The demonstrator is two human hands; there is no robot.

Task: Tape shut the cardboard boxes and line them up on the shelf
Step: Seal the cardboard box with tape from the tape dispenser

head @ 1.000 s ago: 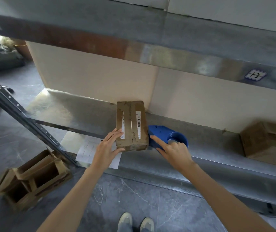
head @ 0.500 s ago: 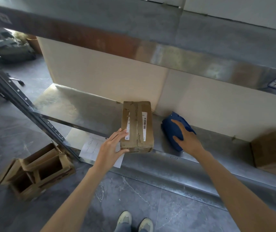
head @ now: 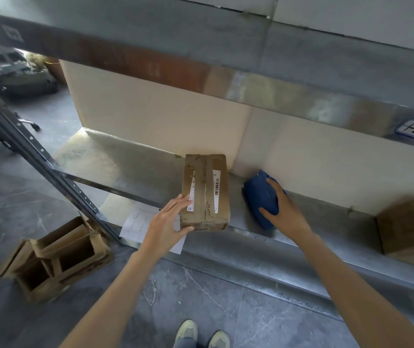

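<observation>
A closed brown cardboard box (head: 206, 192) with white barcode labels lies on the metal shelf (head: 130, 169), its short end at the front edge. My left hand (head: 168, 222) holds its near left corner, thumb under the front face and fingers along the side. To its right a blue tape dispenser (head: 259, 197) stands on the shelf near the back wall. My right hand (head: 283, 209) grips it, thumb on the near side and fingers over the top. A second brown box (head: 406, 227) sits blurred at the shelf's far right.
An upper shelf (head: 226, 59) hangs low overhead. A slanted metal upright (head: 37, 162) crosses at the left. Open cardboard boxes (head: 58, 262) lie on the grey floor at lower left, and a white paper sheet (head: 143, 222) lies below the shelf edge. My shoes (head: 200, 335) stand below.
My right hand went from touching the dispenser at the shelf's front to gripping it, and the dispenser now stands farther back by the wall. My left hand stays on the box.
</observation>
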